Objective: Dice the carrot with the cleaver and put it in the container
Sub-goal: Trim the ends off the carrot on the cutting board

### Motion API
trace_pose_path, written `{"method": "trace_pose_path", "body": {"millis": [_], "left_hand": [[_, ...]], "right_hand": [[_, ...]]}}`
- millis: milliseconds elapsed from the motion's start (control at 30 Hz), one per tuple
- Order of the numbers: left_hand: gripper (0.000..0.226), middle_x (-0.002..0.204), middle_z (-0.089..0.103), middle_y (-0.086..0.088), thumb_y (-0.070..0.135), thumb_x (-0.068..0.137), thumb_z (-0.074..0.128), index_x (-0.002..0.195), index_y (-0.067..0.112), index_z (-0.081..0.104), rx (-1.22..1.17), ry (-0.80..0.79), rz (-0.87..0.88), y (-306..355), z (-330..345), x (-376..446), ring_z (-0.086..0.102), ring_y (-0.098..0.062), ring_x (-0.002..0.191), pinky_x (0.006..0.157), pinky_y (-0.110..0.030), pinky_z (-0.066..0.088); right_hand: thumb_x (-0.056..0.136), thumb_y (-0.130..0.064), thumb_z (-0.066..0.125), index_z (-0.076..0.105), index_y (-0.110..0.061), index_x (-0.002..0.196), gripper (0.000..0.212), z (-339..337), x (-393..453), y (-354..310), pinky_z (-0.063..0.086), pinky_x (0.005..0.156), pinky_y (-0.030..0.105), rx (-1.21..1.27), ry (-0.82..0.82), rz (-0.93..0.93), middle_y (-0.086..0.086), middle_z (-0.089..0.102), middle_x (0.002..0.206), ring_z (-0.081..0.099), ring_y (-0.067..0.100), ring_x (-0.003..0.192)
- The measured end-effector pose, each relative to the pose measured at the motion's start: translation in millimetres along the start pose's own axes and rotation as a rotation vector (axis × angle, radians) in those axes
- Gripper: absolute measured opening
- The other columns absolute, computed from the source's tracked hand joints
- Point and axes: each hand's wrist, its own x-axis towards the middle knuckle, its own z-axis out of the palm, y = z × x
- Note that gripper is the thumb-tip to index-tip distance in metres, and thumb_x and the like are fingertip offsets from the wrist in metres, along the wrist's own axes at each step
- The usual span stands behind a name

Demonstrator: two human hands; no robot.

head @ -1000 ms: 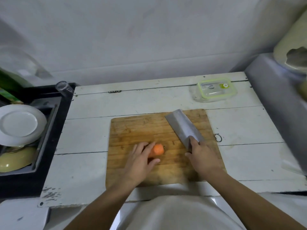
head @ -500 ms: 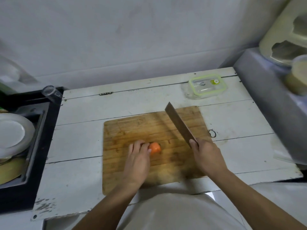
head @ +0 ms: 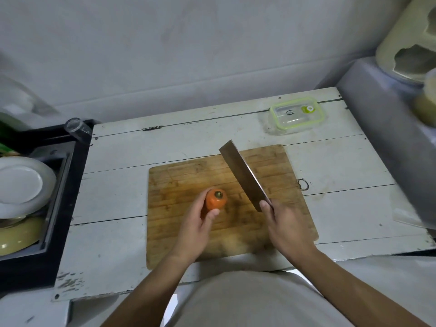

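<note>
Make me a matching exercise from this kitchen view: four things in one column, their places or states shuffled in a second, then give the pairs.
Things
1. carrot
2. cleaver
3. container
4. white plate

Places or states
A. lid on, at the far right of the white table
B. in the sink at the left
C. gripped by the left hand on the cutting board
D. gripped by the right hand, blade raised over the board

Pairs: 1-C, 2-D, 3-A, 4-B
</note>
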Motion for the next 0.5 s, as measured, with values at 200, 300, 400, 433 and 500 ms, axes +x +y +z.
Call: {"method": "trace_pose_path", "body": {"millis": [200, 300, 400, 433, 500], "left_hand": [[0.042, 0.138, 0.046, 0.016, 0.041, 0.101, 0.057, 0.14, 0.042, 0.042, 0.372, -0.16, -0.07, -16.0, 1.8, 0.3, 0.045, -0.003, 0.123, 0.103, -0.026, 0.042], [0.048, 0.134, 0.045, 0.012, 0.041, 0.098, 0.062, 0.143, 0.025, 0.054, 0.611, -0.066, 0.004, -26.4, 6.1, 1.3, 0.033, -0.001, 0.118, 0.104, -0.026, 0.037], [0.05, 0.131, 0.045, 0.015, 0.044, 0.098, 0.061, 0.145, 0.027, 0.054, 0.554, -0.025, -0.047, -26.0, 9.1, -2.0, 0.036, 0.0, 0.117, 0.1, -0.021, 0.032], [0.048, 0.129, 0.045, 0.016, 0.044, 0.098, 0.062, 0.143, 0.028, 0.054, 0.523, 0.014, -0.074, -24.6, 9.9, -3.4, 0.038, -0.001, 0.117, 0.1, -0.022, 0.033], [0.044, 0.124, 0.046, 0.018, 0.043, 0.097, 0.063, 0.138, 0.027, 0.059, 0.476, 0.095, -0.116, -21.5, 13.0, -3.9, 0.043, -0.003, 0.115, 0.1, -0.026, 0.039]], "right_hand": [[0.105, -0.042, 0.038, 0.066, -0.012, 0.09, 0.043, 2.1, 1.2, 7.6, 0.046, 0.062, 0.039, 0.012, -0.017, 0.046, 0.002, 0.062, 0.071, 0.058, 0.024, 0.068], [0.105, -0.044, 0.037, 0.063, -0.014, 0.089, 0.043, -2.4, -1.7, 7.6, 0.042, 0.06, 0.037, -0.006, -0.054, 0.05, 0.001, 0.06, 0.069, 0.057, 0.024, 0.067], [0.105, -0.047, 0.031, 0.061, -0.021, 0.093, 0.042, -3.5, -11.6, 3.8, 0.039, 0.056, 0.034, -0.063, -0.107, 0.008, -0.005, 0.056, 0.066, 0.056, 0.018, 0.063], [0.104, -0.049, 0.027, 0.06, -0.023, 0.094, 0.043, -1.7, -16.6, 2.0, 0.043, 0.056, 0.035, -0.094, -0.112, -0.016, -0.004, 0.058, 0.068, 0.057, 0.019, 0.064], [0.103, -0.052, 0.021, 0.058, -0.023, 0.094, 0.048, 4.7, -25.7, -1.5, 0.049, 0.061, 0.037, -0.18, -0.12, -0.07, -0.001, 0.064, 0.074, 0.061, 0.024, 0.068]]}}
